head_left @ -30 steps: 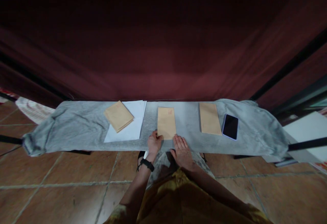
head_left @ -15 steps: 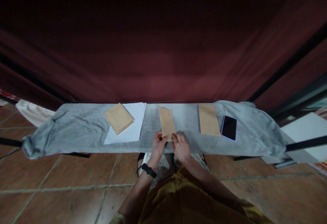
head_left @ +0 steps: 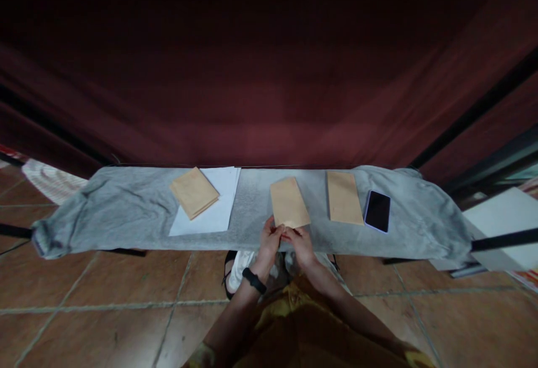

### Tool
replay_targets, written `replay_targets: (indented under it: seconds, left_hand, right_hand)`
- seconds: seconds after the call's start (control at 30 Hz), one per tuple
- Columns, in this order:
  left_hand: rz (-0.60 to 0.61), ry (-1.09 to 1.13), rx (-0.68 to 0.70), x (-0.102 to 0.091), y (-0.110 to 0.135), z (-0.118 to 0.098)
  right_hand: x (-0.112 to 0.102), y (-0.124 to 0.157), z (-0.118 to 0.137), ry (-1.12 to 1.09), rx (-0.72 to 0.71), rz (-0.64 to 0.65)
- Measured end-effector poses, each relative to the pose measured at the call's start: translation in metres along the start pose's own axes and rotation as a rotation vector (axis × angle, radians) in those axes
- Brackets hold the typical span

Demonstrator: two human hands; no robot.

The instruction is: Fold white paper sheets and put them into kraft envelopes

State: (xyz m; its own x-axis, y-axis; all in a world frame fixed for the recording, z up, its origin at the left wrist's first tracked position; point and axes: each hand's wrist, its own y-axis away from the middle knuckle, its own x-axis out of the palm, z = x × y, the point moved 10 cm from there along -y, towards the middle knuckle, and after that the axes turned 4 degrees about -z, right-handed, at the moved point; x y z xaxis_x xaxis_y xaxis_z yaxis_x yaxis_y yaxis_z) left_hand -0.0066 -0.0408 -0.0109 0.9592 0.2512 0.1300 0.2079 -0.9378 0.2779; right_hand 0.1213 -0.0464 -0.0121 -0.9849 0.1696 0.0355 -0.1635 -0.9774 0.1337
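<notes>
A brown envelope [head_left: 289, 202] is lifted off the grey cloth-covered table [head_left: 126, 217], tilted to the right. My left hand [head_left: 270, 239], with a black band on the wrist, pinches its near edge. My right hand [head_left: 299, 240] grips the same edge beside it. Another brown envelope [head_left: 344, 196] lies flat just to the right. A small pile of brown envelopes [head_left: 194, 191] rests on white sheets of paper [head_left: 213, 211] to the left.
A dark phone [head_left: 377, 211] lies at the right, next to the flat envelope. A dark red curtain [head_left: 269, 77] hangs behind the table. Brown floor tiles [head_left: 84, 306] lie in front. A white board [head_left: 504, 217] stands at the far right.
The middle envelope lay flat under my hands a second ago. Both hands have since picked it up by its near edge and swung it to the right.
</notes>
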Motion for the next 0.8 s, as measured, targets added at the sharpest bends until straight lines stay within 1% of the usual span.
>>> replay_targets:
  seconds: [0.1, 0.2, 0.27, 0.37, 0.43, 0.47, 0.5, 0.57, 0.63, 0.7, 0.8]
  left_hand:
    - [-0.048, -0.017, 0.001, -0.008, -0.008, -0.001]
    - [-0.056, -0.065, 0.019, -0.018, -0.014, -0.003]
    - [-0.059, -0.139, 0.037, -0.024, -0.017, -0.004]
    - [-0.061, -0.283, 0.055, -0.029, -0.018, -0.005]
    - [-0.068, -0.369, 0.071, -0.030, -0.018, -0.007]
    - [-0.074, -0.412, 0.085, -0.030, -0.018, -0.009]
    - [-0.079, -0.463, 0.104, -0.030, -0.017, -0.012]
    - [-0.082, -0.600, 0.142, -0.026, -0.015, -0.018]
    - [-0.079, -0.791, 0.171, -0.022, -0.011, -0.023]
    - [-0.067, -1.007, 0.205, -0.019, -0.006, -0.027]
    - [-0.061, -1.286, 0.328, -0.013, 0.002, -0.036]
  right_hand:
    - [0.008, 0.008, -0.007, -0.056, 0.048, 0.077]
    - [0.011, 0.012, -0.012, -0.073, 0.076, 0.152]
    - [0.012, 0.014, -0.015, -0.063, 0.087, 0.202]
    - [0.009, 0.017, -0.018, 0.016, 0.084, 0.246]
    - [-0.001, 0.017, -0.017, 0.083, 0.071, 0.224]
    - [-0.008, 0.016, -0.012, 0.148, 0.025, 0.192]
    - [-0.015, 0.016, -0.003, 0.241, -0.054, 0.157]
    - [-0.021, 0.019, 0.022, 0.507, -0.293, 0.122]
    - [-0.015, 0.028, 0.040, 0.807, -0.545, 0.162]
    - [-0.007, 0.036, 0.040, 1.025, -0.696, 0.240]
    - [-0.004, 0.042, 0.030, 1.205, -0.800, 0.290]
